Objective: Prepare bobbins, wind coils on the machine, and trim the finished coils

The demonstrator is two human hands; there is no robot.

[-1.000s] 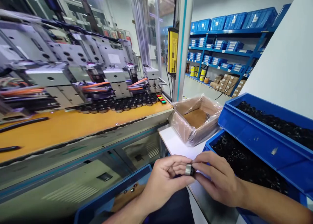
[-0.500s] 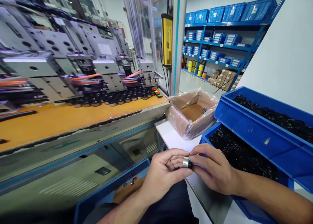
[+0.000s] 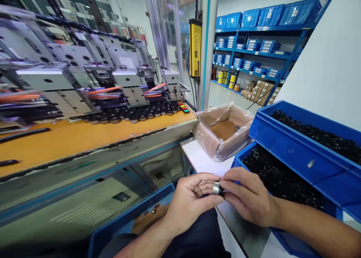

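Between my two hands is a small knob with a ribbed silver ring and a black end facing right. My left hand is closed on it, thumb below and curled fingers behind. The fingertips of my right hand pinch the knob's black end from the right. My right fingers cover part of that black end. Just past my right hand lies a blue bin filled with small black parts.
Another blue bin of black parts rests above the first. A plastic-lined cardboard box stands ahead. On the left, a machine has rows of black knobs along its orange bench. A lower blue bin sits beneath my left arm.
The view has shifted slightly, so the surroundings appear a little farther right. Both hands keep hold of the knob in nearly the same pose.
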